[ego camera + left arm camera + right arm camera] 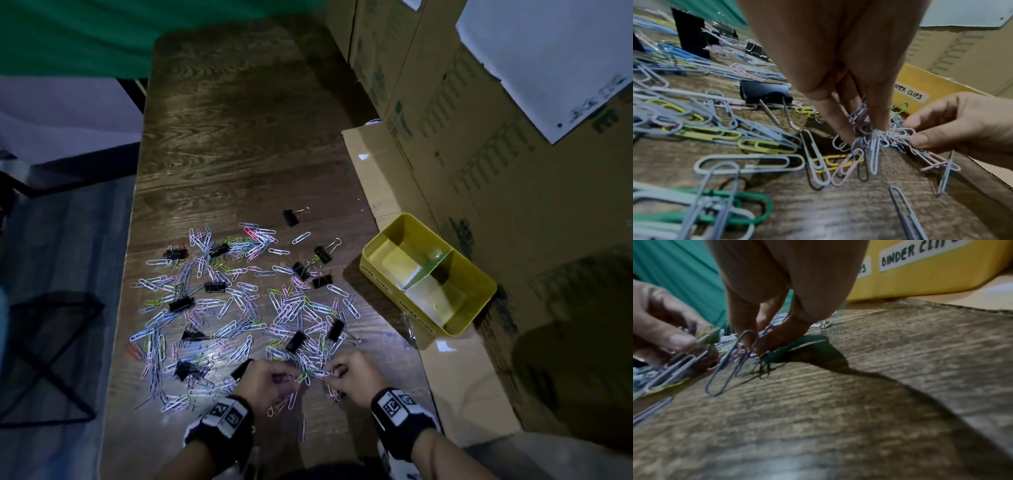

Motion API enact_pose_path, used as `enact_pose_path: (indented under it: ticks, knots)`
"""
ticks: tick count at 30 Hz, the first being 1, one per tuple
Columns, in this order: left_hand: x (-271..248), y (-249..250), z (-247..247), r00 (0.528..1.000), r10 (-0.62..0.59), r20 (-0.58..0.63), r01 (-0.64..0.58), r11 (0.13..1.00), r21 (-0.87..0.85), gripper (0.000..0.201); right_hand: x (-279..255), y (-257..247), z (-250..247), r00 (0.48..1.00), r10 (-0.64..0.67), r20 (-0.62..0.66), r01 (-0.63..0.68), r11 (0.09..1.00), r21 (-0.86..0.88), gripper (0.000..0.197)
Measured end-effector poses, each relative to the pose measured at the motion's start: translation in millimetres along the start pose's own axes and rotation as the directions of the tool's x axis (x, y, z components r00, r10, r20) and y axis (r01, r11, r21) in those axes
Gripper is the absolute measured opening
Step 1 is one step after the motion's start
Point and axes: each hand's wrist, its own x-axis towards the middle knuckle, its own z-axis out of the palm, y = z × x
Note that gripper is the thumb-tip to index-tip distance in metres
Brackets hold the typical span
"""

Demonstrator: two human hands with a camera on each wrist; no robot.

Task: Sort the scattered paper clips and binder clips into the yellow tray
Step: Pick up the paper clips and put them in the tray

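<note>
- Head view: the yellow tray (476, 274) sat on cardboard (383, 178) at the table's right edge, its two compartments holding no clips that could be made out. Left of the tray, the paper clips (239, 308) and black binder clips (182, 303) lay scattered across the wooden table (239, 137), nearly all unsorted. Nearer the person than the tray, the left hand (270, 385) and right hand (352, 377) met over one tangle of paper clips (310, 373).
- Left wrist view: the left hand's fingers (830, 116) were drawn together and clamped on a bunch of pastel clips. The right hand's fingertips (920, 141) pinched the same bunch from the tray side. The tray wall behind them carried a "PAPER CLIPS" label (909, 95). A binder clip (764, 92) lay left of the bunch, its wire handles pointing toward it.
- Right wrist view: the right hand's fingers (777, 337) were closed on clips at the tabletop, with one grey clip (731, 363) hanging loose from the pinch. A "BINDER CLIPS" label (920, 253) showed on the tray beyond.
- Risk: as I judge it, the clips were interlinked, so pulling the bunch two ways could scatter loose ones off the table edge. A snagged binder clip could also ride along into the paper-clip side of the tray.
</note>
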Motion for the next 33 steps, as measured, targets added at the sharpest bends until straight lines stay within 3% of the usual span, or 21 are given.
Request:
enact_pose_path:
  ticks: [3,7,11,16,22,25,30,31,33]
  knots:
    - [3,-4,-6,0.99,-0.135,0.035,0.14,0.954,-0.264,0.021,-2,1,-5,1.0,-0.007,-0.009,0.008,0.99,0.141,0.024]
    - [5,1,-15,0.981,-0.183,0.07,0.194,0.871,-0.452,0.013,-9,-2,-15,0.997,-0.071,-0.038,0.078,0.961,0.266,0.019]
    - [3,6,-30,0.989,-0.127,0.081,0.15,0.858,-0.491,0.013,-16,-3,-25,0.991,-0.095,-0.095,0.126,0.91,0.395,0.019]
    - [5,31,-52,0.987,-0.127,0.1,0.16,0.848,-0.505,0.018,-30,-8,-37,0.965,-0.063,-0.255,0.203,0.794,0.573,0.024]
    - [27,132,-78,0.989,0.089,0.115,-0.017,0.855,-0.518,0.006,-60,-26,-63,0.887,-0.024,-0.461,0.354,0.676,0.646,0.017]
    - [53,193,-71,0.968,0.231,0.101,-0.133,0.808,-0.574,0.009,-78,-37,-83,0.838,-0.013,-0.546,0.434,0.622,0.651,0.035]
    - [98,265,-25,0.943,0.323,0.078,-0.245,0.834,-0.494,0.016,-85,-55,-118,0.711,-0.021,-0.703,0.601,0.537,0.592,0.016]
    - [108,268,-14,0.943,0.325,0.07,-0.265,0.861,-0.434,0.016,-85,-57,-126,0.689,-0.02,-0.725,0.612,0.552,0.566,0.019]
    - [126,266,5,0.93,0.36,0.071,-0.349,0.927,-0.139,0.01,-81,-62,-145,0.656,-0.02,-0.755,0.632,0.56,0.535,0.027]
